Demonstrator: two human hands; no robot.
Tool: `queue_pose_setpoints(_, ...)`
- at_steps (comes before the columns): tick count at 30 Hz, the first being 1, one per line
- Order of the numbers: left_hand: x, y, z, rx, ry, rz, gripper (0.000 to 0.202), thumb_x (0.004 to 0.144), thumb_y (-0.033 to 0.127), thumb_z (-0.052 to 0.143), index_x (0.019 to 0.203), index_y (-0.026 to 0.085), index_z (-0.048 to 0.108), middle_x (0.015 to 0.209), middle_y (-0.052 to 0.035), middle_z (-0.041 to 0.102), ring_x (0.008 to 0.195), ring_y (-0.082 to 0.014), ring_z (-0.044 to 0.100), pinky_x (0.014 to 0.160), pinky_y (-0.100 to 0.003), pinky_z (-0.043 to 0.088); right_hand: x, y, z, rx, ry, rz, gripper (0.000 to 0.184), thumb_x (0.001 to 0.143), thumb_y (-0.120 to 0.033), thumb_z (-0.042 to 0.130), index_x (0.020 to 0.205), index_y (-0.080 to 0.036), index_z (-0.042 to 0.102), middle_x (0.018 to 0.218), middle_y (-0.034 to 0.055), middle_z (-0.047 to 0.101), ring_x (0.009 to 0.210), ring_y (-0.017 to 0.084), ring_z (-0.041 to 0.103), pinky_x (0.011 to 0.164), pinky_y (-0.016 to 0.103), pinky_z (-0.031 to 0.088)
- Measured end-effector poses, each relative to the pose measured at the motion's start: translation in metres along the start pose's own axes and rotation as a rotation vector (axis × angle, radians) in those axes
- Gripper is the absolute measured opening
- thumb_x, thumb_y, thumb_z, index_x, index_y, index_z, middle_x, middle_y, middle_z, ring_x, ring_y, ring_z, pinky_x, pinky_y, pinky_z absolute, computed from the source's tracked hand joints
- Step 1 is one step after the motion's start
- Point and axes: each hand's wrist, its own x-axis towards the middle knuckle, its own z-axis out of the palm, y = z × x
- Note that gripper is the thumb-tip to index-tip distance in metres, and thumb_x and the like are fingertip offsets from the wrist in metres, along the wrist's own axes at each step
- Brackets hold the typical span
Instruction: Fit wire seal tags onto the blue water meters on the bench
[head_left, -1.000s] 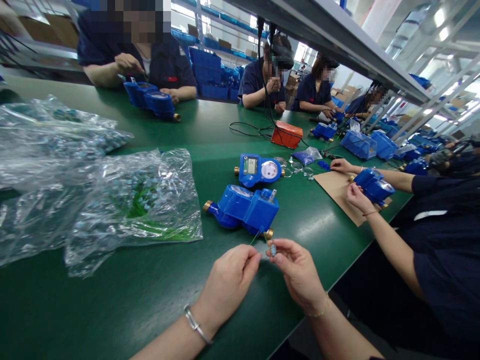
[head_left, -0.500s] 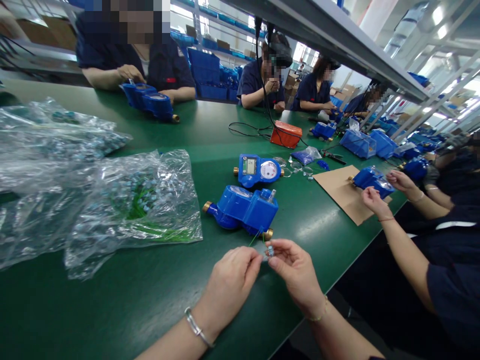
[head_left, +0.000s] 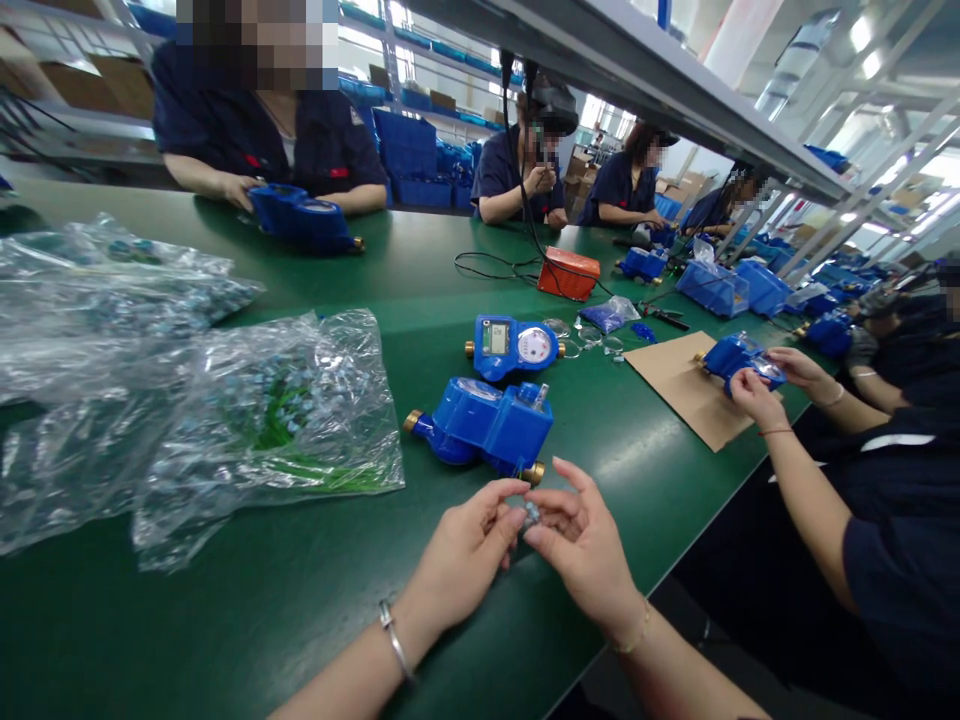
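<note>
Between my fingertips is a small light-blue wire seal [head_left: 531, 513], partly covered by the fingers. My left hand [head_left: 469, 545] is closed in a pinch at its left side. From the right, my right hand [head_left: 589, 555] pinches the same seal with thumb and fingers, its index finger raised. Just beyond my hands lies a blue water meter [head_left: 487, 425] with brass ends; a bit of green wire shows at its near end. Behind it a second water meter [head_left: 514, 345] lies with its display and dial facing up.
Clear plastic bags [head_left: 300, 450] of light-blue seals with green wires cover the left of the green table [head_left: 300, 600]. An orange box [head_left: 568, 274] with cables stands beyond the meters. On the right, a co-worker's hands [head_left: 757, 395] work at a meter over cardboard [head_left: 675, 385].
My hands have come closer together around the seal, and my right index finger has lifted. Less green wire shows between meter and fingers. The co-worker's hands at right moved onto their meter.
</note>
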Motion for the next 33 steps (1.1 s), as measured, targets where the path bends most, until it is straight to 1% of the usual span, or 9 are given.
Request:
queue_pose_setpoints(6, 0.008, 0.010, -0.001, 0.021, -0.053, -0.046, 0.031, 0.084, 0.040, 0.052, 0.101, 0.017, 0.063, 0.061, 0.0039, 0.058, 0.049, -0.0091, 0.046, 0.047, -0.019, 0.035, 0.000, 0.001, -0.003, -0.095, 0.040, -0.108, 0.057, 0.070, -0.013, 0.070, 0.115, -0.030, 0.039, 0.103, -0.0003, 0.050, 0.083, 0.013, 0.062, 0.078, 0.031, 0.051)
queue_pose_setpoints(10, 0.009, 0.015, 0.004, -0.004, 0.002, -0.005, 0.025, 0.085, 0.037, 0.051, 0.094, 0.019, 0.065, 0.077, 0.0013, 0.066, 0.066, -0.0120, 0.056, 0.061, -0.019, 0.042, 0.000, 0.004, -0.008, -0.161, 0.036, -0.157, 0.058, 0.072, -0.017, 0.070, 0.117, -0.029, 0.036, 0.101, 0.0008, 0.051, 0.081, 0.014, 0.060, 0.075, 0.031, 0.051)
queue_pose_setpoints(15, 0.010, 0.012, 0.011, -0.037, 0.106, -0.020, 0.024, 0.083, 0.036, 0.054, 0.093, 0.018, 0.067, 0.086, -0.0009, 0.068, 0.078, -0.0162, 0.058, 0.072, -0.023, 0.045, -0.006, 0.005, -0.010, -0.576, 0.028, -0.315, 0.012, 0.088, -0.018, 0.049, 0.099, -0.022, 0.053, 0.090, 0.0030, 0.056, 0.082, 0.016, 0.056, 0.073, 0.031, 0.046)
queue_pose_setpoints(19, 0.009, 0.008, 0.016, -0.014, 0.157, 0.008, 0.024, 0.085, 0.036, 0.052, 0.094, 0.019, 0.066, 0.084, -0.0015, 0.064, 0.078, -0.0161, 0.057, 0.075, -0.025, 0.044, -0.005, 0.007, -0.007, -0.812, 0.053, -0.509, 0.018, 0.091, -0.014, 0.039, 0.103, -0.018, 0.052, 0.091, 0.0065, 0.057, 0.085, 0.018, 0.053, 0.075, 0.033, 0.043)
queue_pose_setpoints(23, 0.008, 0.008, 0.019, 0.106, 0.184, 0.129, 0.022, 0.087, 0.035, 0.048, 0.089, 0.021, 0.066, 0.085, -0.0011, 0.049, 0.081, -0.0147, 0.052, 0.076, -0.025, 0.042, -0.004, 0.013, -0.004, -0.866, 0.086, -0.553, 0.021, 0.091, -0.014, 0.034, 0.101, -0.015, 0.052, 0.087, 0.0086, 0.056, 0.083, 0.020, 0.050, 0.073, 0.034, 0.040)
queue_pose_setpoints(26, 0.006, 0.010, 0.018, 0.174, 0.189, 0.142, 0.024, 0.089, 0.035, 0.045, 0.082, 0.021, 0.064, 0.084, -0.0003, 0.041, 0.079, -0.0137, 0.049, 0.074, -0.024, 0.041, -0.004, 0.014, 0.001, -0.704, 0.077, -0.409, 0.020, 0.092, -0.020, 0.034, 0.086, -0.016, 0.053, 0.079, 0.0056, 0.054, 0.075, 0.017, 0.049, 0.068, 0.031, 0.037)
queue_pose_setpoints(29, 0.005, 0.012, 0.018, 0.173, 0.176, 0.144, 0.029, 0.090, 0.035, 0.043, 0.073, 0.020, 0.062, 0.084, -0.0003, 0.040, 0.080, -0.0135, 0.048, 0.074, -0.024, 0.040, -0.001, 0.012, 0.006, -0.270, 0.055, -0.067, 0.026, 0.091, -0.029, 0.035, 0.069, -0.019, 0.044, 0.061, -0.0014, 0.044, 0.056, 0.012, 0.041, 0.054, 0.025, 0.032)
queue_pose_setpoints(31, 0.004, 0.011, 0.018, 0.162, 0.185, 0.146, 0.028, 0.090, 0.034, 0.043, 0.073, 0.020, 0.061, 0.085, -0.0002, 0.040, 0.080, -0.0133, 0.048, 0.074, -0.024, 0.040, 0.003, 0.010, 0.009, 0.050, -0.037, 0.196, 0.026, 0.090, -0.031, 0.033, 0.066, -0.021, 0.037, 0.052, -0.0063, 0.032, 0.044, 0.009, 0.027, 0.045, 0.023, 0.025)
queue_pose_setpoints(33, 0.003, 0.009, 0.018, 0.161, 0.208, 0.149, 0.025, 0.089, 0.033, 0.045, 0.075, 0.020, 0.061, 0.085, 0.0000, 0.040, 0.080, -0.0131, 0.048, 0.075, -0.024, 0.039, 0.005, 0.008, 0.009, 0.169, -0.134, 0.321, 0.024, 0.089, -0.031, 0.030, 0.067, -0.021, 0.035, 0.050, -0.0078, 0.028, 0.041, 0.009, 0.021, 0.042, 0.022, 0.022)
